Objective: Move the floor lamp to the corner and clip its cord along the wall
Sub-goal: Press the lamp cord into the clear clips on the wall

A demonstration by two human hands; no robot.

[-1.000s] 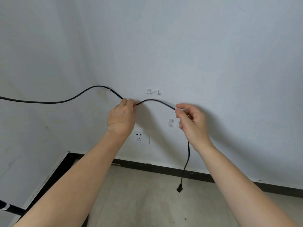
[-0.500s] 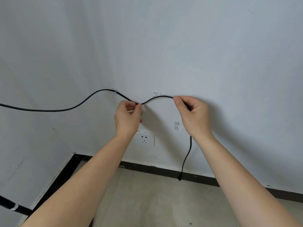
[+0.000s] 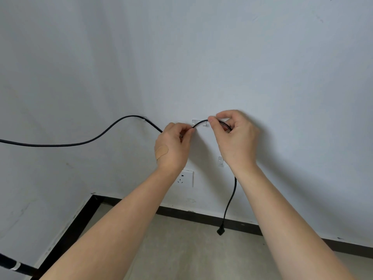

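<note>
A black cord runs in from the left edge and passes a clear clip on the white wall. My left hand, with a plaster on its back, pinches the cord just left of a second clear clip. My right hand pinches the cord just right of that clip. The short span between my hands lies across the clip's face. Below my right hand the cord hangs down, ending in a black plug above the floor. A third clear clip sits lower, partly behind my right wrist.
A white wall socket is mounted below my left hand. A black skirting board lines both walls, meeting in the corner at the left. A black pole with a white band crosses the bottom left corner. The floor is grey.
Both hands have risen and drawn closer together, bringing the cord up from below the second clip onto its face. The hanging plug end rose with them.
</note>
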